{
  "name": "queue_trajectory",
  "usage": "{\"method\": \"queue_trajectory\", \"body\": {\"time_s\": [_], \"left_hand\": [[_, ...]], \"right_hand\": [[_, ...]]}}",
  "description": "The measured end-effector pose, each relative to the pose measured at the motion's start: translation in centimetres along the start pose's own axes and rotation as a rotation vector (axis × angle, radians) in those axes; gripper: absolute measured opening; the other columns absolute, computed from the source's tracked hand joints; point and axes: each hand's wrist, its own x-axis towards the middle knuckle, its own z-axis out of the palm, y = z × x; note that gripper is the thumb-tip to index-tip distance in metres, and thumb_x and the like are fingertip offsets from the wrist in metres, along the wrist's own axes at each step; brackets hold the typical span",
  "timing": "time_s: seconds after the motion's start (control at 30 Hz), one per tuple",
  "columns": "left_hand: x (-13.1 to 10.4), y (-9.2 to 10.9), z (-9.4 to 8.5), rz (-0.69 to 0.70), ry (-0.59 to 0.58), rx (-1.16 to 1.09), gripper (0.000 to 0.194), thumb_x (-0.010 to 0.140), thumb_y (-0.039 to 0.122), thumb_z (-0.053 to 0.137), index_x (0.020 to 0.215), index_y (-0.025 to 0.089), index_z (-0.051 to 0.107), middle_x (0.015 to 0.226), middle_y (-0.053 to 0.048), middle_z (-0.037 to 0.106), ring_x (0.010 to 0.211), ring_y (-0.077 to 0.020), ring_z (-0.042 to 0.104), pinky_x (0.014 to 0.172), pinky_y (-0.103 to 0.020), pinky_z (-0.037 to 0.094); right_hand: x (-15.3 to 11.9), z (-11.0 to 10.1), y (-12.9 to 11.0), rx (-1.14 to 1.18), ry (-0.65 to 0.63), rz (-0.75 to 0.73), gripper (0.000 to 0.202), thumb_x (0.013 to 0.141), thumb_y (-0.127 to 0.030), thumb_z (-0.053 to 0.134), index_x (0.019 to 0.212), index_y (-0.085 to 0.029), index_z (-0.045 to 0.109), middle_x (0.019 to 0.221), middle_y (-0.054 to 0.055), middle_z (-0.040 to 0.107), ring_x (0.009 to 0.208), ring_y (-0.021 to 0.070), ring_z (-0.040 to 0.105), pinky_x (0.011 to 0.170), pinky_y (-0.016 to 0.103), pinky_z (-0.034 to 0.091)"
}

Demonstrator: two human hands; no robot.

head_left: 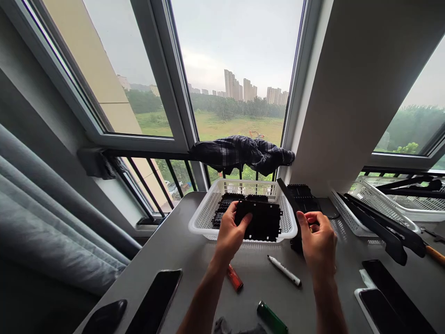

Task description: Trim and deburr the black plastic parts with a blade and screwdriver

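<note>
My left hand [232, 232] holds a flat black plate [262, 220] with small notches along its edges, thumb on its face, above a white plastic basket [200, 225]. Other black pieces [225, 204] lie inside that basket. To the right of the basket, my right hand [318, 236] is closed with fingertips pinched; what it may hold is too small to make out. Behind this hand is a stack of black notched parts [302, 197]. A white marker [284, 271] lies between my forearms, near a red lighter [235, 278].
A green lighter [272, 318] is at the front edge. Phones [155, 301] and a black mouse [106, 317] lie left; more phones [378, 308] lie right. Long black tools [385, 225] rest across a basket [410, 226] at the right. Dark plaid cloth [243, 153] hangs on the railing.
</note>
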Motion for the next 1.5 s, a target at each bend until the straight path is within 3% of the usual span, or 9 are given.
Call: {"method": "queue_trajectory", "body": {"time_s": [0.17, 0.33, 0.47, 0.67, 0.83, 1.0, 1.1, 1.33, 1.5], "left_hand": [[-1.1, 0.4, 0.9, 0.014, -0.191, 0.106, 0.021, 0.075, 0.025, 0.066, 0.095, 0.02, 0.06, 0.086, -0.002, 0.069, 0.08, -0.0191, 0.064, 0.071, -0.027, 0.05], [-1.4, 0.9, 0.9, 0.059, -0.233, 0.192, 0.016, 0.078, 0.023, 0.064, 0.093, 0.02, 0.06, 0.081, -0.001, 0.068, 0.078, -0.0178, 0.063, 0.07, -0.025, 0.048], [-0.9, 1.0, 0.2, 0.018, -0.21, 0.061, 0.019, 0.077, 0.025, 0.066, 0.093, 0.02, 0.059, 0.079, 0.0, 0.066, 0.079, -0.0175, 0.064, 0.071, -0.025, 0.05], [-0.6, 0.8, -0.2, -0.067, -0.201, -0.014, 0.032, 0.075, 0.03, 0.069, 0.103, 0.02, 0.055, 0.078, 0.001, 0.066, 0.073, -0.0175, 0.065, 0.064, -0.025, 0.05], [-1.0, 1.2, 0.0, 0.062, -0.134, 0.204, 0.043, 0.073, 0.041, 0.073, 0.107, 0.021, 0.055, 0.084, -0.001, 0.067, 0.076, -0.0182, 0.064, 0.07, -0.027, 0.049], [-1.2, 1.5, 0.1, 0.117, -0.036, 0.402, 0.044, 0.065, 0.046, 0.078, 0.097, 0.021, 0.059, 0.076, 0.001, 0.064, 0.069, -0.0181, 0.06, 0.066, -0.027, 0.045], [-1.0, 1.3, 0.0, 0.08, -0.051, 0.328, 0.041, 0.067, 0.047, 0.077, 0.093, 0.021, 0.058, 0.073, 0.002, 0.061, 0.068, -0.0172, 0.059, 0.065, -0.026, 0.044], [-0.9, 1.3, -0.1, -0.072, -0.239, -0.074, 0.044, 0.08, 0.053, 0.064, 0.108, 0.019, 0.06, 0.07, 0.001, 0.057, 0.063, -0.0143, 0.055, 0.06, -0.024, 0.046], [-0.7, 1.1, -0.2, -0.122, -0.183, -0.233, 0.048, 0.076, 0.053, 0.07, 0.108, 0.019, 0.059, 0.084, -0.003, 0.065, 0.073, -0.0168, 0.061, 0.066, -0.027, 0.05]], "right_hand": [[-1.1, 1.2, -1.1, 0.063, -0.05, -0.028, 0.063, 0.072, -0.071, 0.063, 0.11, -0.021, 0.06, 0.105, 0.01, 0.056, 0.079, 0.0225, 0.058, 0.068, 0.033, 0.047], [-1.3, 1.6, -1.1, 0.038, -0.096, -0.005, 0.068, 0.067, -0.072, 0.067, 0.111, -0.02, 0.061, 0.107, 0.01, 0.057, 0.077, 0.0224, 0.059, 0.069, 0.034, 0.048], [-0.6, 0.9, -0.6, 0.169, -0.154, 0.055, 0.062, 0.067, -0.069, 0.07, 0.103, -0.018, 0.065, 0.098, 0.009, 0.063, 0.072, 0.0202, 0.059, 0.064, 0.031, 0.048], [-0.6, 0.7, -0.5, 0.383, -0.368, 0.127, 0.049, 0.071, -0.063, 0.069, 0.078, -0.014, 0.071, 0.066, 0.004, 0.063, 0.055, 0.0143, 0.052, 0.05, 0.024, 0.039], [-0.9, 1.0, -1.0, 0.375, -0.345, 0.135, 0.049, 0.071, -0.063, 0.069, 0.073, -0.014, 0.072, 0.059, 0.001, 0.059, 0.052, 0.0131, 0.048, 0.05, 0.025, 0.039], [-1.2, 1.0, -1.4, 0.377, -0.36, 0.121, 0.049, 0.07, -0.064, 0.07, 0.072, -0.015, 0.071, 0.056, 0.001, 0.058, 0.049, 0.0126, 0.046, 0.046, 0.023, 0.036], [-1.2, 1.1, -1.4, 0.381, -0.362, 0.119, 0.048, 0.069, -0.063, 0.071, 0.071, -0.015, 0.07, 0.056, 0.0, 0.058, 0.05, 0.0123, 0.047, 0.047, 0.023, 0.037], [-0.5, 0.9, -0.5, 0.396, -0.31, 0.145, 0.047, 0.072, -0.06, 0.071, 0.081, -0.014, 0.075, 0.073, 0.007, 0.07, 0.068, 0.0191, 0.061, 0.062, 0.028, 0.047], [-0.5, 0.8, -0.6, 0.456, -0.333, 0.2, 0.05, 0.07, -0.058, 0.074, 0.091, -0.013, 0.075, 0.074, 0.007, 0.07, 0.064, 0.0189, 0.061, 0.058, 0.029, 0.048]]}}
